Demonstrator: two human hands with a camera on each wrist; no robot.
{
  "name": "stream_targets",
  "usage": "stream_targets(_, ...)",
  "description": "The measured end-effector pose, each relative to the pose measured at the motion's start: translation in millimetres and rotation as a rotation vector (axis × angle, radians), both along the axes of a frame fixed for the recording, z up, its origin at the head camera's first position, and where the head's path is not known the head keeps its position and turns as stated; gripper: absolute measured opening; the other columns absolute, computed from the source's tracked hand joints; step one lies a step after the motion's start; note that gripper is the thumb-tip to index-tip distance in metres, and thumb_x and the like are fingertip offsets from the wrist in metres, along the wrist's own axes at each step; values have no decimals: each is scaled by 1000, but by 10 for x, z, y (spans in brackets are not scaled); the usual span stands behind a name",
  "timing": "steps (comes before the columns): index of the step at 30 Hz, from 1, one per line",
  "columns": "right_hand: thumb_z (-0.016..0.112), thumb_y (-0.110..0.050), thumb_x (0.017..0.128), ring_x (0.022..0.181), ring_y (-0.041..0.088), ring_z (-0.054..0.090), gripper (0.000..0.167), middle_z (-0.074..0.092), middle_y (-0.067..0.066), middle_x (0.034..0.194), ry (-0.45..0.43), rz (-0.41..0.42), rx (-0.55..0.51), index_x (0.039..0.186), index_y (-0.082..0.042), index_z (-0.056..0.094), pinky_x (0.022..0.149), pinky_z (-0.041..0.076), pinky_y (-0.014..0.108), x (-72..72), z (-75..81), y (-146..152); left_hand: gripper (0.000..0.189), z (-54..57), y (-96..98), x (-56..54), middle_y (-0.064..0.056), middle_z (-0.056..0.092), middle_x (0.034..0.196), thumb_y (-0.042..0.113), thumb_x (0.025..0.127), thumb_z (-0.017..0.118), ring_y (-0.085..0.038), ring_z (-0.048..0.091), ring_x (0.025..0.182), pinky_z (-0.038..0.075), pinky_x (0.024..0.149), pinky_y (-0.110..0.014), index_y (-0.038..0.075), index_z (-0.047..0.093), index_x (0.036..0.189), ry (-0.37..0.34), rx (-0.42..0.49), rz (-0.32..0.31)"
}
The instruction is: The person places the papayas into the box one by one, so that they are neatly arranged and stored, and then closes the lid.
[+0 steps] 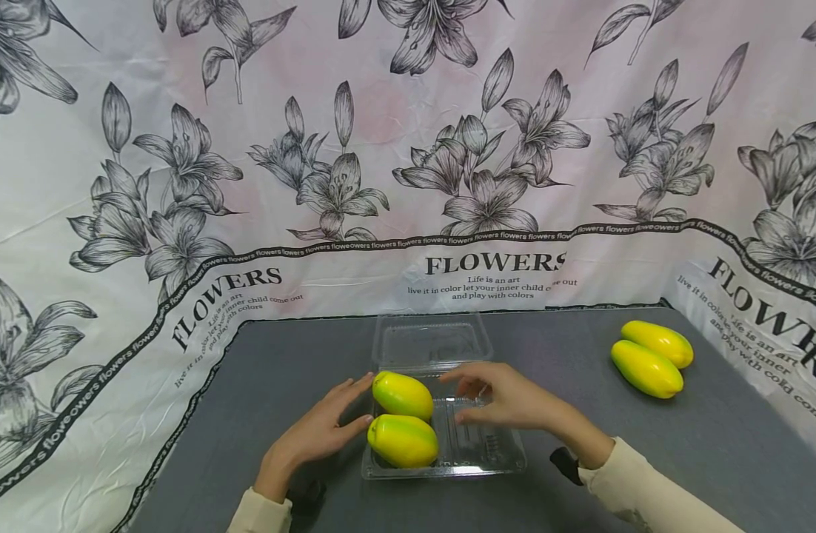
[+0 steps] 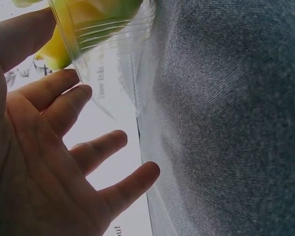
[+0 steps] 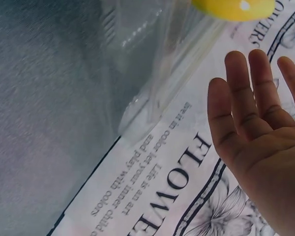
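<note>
A clear plastic clamshell box (image 1: 491,451) stands on the grey table, its lid (image 1: 431,342) folded back away from me. Two yellow-green, mango-like fruits, a far one (image 1: 403,396) and a near one (image 1: 404,442), lie side by side in its left half. My left hand (image 1: 318,429) is at the left of the box, fingers spread, with thumb and index tips right at the fruits. In the left wrist view its fingertips reach the box wall (image 2: 71,37). Over the right half of the box hovers my right hand (image 1: 514,400), fingers loosely bent and holding nothing.
Two more such fruits, one behind (image 1: 657,343) and one in front (image 1: 646,369), lie together on the right of the table (image 1: 548,340). A white cloth (image 1: 355,274) with printed flowers hangs behind the table and along its sides.
</note>
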State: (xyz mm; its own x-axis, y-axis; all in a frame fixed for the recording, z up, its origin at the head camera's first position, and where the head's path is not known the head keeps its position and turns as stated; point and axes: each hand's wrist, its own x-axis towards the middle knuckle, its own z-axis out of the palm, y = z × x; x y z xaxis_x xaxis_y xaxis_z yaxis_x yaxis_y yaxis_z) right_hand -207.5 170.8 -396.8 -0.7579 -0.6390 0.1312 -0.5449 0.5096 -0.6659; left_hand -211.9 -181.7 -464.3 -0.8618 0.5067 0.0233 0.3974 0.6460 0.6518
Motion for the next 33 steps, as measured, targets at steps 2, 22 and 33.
stream_targets(2,80,-34,88,102,18,66,53,72,1,115,24,-33,-19,136,-18,64,86,57,42,-5,-6,55,70,0,4,-3,-2,28,169,45,103,57,-44,20,156,26,115,-75,25,27,163,4,1,0)
stream_targets(22,80,-29,89,101,22,67,47,74,4,115,123,-274,-106,133,-18,66,88,56,41,-93,-71,664,70,3,18,-5,-3,28,169,44,103,58,-43,20,156,26,115,-75,24,28,163,3,6,1)
stream_targets(33,78,-34,91,103,15,66,46,72,3,120,100,-401,-73,133,-19,66,87,56,35,-78,-188,978,66,17,9,5,3,33,167,44,99,64,-39,25,155,28,116,-73,29,38,158,39,0,38)
